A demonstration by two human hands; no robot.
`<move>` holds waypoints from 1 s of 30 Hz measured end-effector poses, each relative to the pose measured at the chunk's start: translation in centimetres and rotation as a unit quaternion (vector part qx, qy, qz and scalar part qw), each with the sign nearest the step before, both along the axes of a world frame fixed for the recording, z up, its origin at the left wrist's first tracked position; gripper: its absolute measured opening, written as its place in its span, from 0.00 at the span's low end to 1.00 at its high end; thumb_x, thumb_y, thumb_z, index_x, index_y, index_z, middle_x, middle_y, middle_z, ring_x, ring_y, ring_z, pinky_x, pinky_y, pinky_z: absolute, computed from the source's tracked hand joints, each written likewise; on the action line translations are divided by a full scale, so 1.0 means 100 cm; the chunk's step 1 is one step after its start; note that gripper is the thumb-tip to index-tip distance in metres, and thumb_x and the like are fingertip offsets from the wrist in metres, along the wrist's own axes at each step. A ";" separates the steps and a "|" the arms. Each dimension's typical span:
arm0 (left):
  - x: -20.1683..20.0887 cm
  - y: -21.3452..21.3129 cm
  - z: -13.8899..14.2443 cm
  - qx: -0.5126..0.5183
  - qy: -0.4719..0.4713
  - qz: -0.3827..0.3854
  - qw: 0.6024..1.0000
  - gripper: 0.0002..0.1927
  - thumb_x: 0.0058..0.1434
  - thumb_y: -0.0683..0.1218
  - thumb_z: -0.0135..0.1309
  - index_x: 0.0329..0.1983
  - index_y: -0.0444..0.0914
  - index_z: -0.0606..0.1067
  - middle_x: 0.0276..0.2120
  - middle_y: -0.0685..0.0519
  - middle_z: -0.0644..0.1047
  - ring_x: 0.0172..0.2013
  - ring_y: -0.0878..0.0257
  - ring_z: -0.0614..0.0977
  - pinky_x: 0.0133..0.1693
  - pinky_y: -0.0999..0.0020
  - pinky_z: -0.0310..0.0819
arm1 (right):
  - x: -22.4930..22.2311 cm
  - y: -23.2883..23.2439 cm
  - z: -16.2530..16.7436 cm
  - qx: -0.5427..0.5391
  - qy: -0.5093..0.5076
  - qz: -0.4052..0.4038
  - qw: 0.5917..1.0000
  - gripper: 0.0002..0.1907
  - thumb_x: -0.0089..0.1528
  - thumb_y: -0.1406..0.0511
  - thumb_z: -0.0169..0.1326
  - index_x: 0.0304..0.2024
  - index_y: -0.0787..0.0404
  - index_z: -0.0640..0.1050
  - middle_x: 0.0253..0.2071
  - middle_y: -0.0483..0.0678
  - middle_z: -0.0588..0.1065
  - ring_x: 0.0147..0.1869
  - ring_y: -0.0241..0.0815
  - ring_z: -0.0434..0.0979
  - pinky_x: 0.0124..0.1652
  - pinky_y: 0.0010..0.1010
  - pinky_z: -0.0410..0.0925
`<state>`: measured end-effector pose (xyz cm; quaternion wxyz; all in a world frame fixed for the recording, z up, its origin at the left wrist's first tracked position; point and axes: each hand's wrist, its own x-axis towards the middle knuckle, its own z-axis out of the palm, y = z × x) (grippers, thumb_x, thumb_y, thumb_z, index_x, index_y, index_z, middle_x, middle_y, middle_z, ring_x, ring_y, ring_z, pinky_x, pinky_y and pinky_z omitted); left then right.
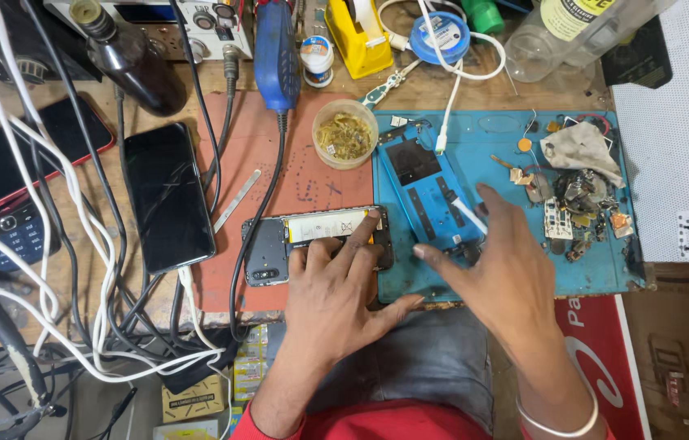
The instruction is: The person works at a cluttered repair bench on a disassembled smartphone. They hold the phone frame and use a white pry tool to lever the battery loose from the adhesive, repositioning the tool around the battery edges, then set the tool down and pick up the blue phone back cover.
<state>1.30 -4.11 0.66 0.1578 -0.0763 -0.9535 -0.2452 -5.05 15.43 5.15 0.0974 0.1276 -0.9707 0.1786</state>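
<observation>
An opened phone (312, 236) with its back off lies across the edge of a reddish mat (238, 163), its battery showing. My left hand (336, 293) rests on the phone's right part, index finger stretched toward the battery's right end. My right hand (499, 269) hovers over a blue work mat (581, 269), fingers spread, beside a blue phone back cover (422, 187). A thin white tool (468, 216) sits by the right hand's fingers; I cannot tell whether they grip it.
A black phone (167, 195) lies left of the reddish mat, amid white and black cables (75, 244). A cup of brass shavings (345, 134), a blue handled tool (277, 53), a dark bottle (128, 53) and small loose parts (581, 204) surround the mats.
</observation>
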 end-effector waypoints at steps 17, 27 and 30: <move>0.000 -0.001 -0.001 -0.003 0.015 0.000 1.000 0.31 0.55 0.71 0.60 0.41 0.40 0.78 0.66 0.56 0.71 0.41 0.51 0.72 0.45 0.54 0.62 | -0.026 0.033 -0.055 -0.445 0.003 0.031 0.895 0.22 0.79 0.56 0.46 0.49 0.72 0.74 0.36 0.50 0.76 0.35 0.35 0.75 0.38 0.25 0.70; 0.001 -0.001 0.001 -0.010 0.004 0.004 1.000 0.32 0.53 0.72 0.60 0.39 0.40 0.77 0.67 0.56 0.71 0.41 0.52 0.72 0.45 0.54 0.62 | -0.028 0.020 -0.045 -0.353 -0.017 -0.009 0.936 0.21 0.77 0.55 0.47 0.50 0.69 0.77 0.35 0.49 0.79 0.38 0.32 0.78 0.39 0.23 0.69; 0.002 0.000 0.001 0.003 0.011 0.000 1.000 0.31 0.56 0.71 0.59 0.42 0.40 0.78 0.68 0.56 0.70 0.43 0.52 0.72 0.46 0.55 0.62 | -0.028 0.016 -0.043 -0.377 -0.080 -0.051 0.922 0.21 0.73 0.54 0.47 0.49 0.67 0.77 0.34 0.49 0.80 0.25 0.32 0.72 0.23 0.24 0.64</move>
